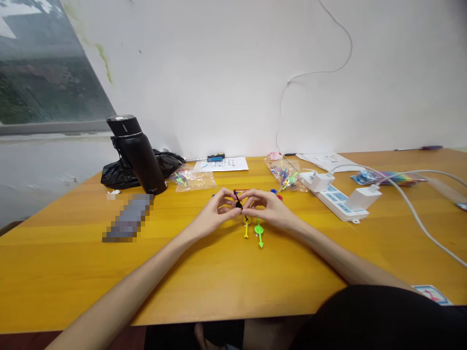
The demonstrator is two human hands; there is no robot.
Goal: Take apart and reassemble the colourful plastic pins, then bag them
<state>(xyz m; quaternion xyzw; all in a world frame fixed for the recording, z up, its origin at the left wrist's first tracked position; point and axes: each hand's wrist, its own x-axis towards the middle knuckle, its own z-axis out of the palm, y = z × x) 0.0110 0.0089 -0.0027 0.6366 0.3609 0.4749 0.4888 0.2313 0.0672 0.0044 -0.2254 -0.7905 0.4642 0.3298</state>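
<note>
Head view: the black plastic arrow-shaped spinner (239,205) lies between the 2 hands, long axis slanting upper left to lower right. The left hand (220,209), nearer its disc, pinches it; the right hand (265,208) faces it (whether clamped, I cannot tell). Forearms converge, fingers curled.

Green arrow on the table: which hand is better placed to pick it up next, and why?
The right hand, probably: the green arrow lies nearer to it than to the left hand. Both hands appear to hold the black arrow, so neither is free.
</note>
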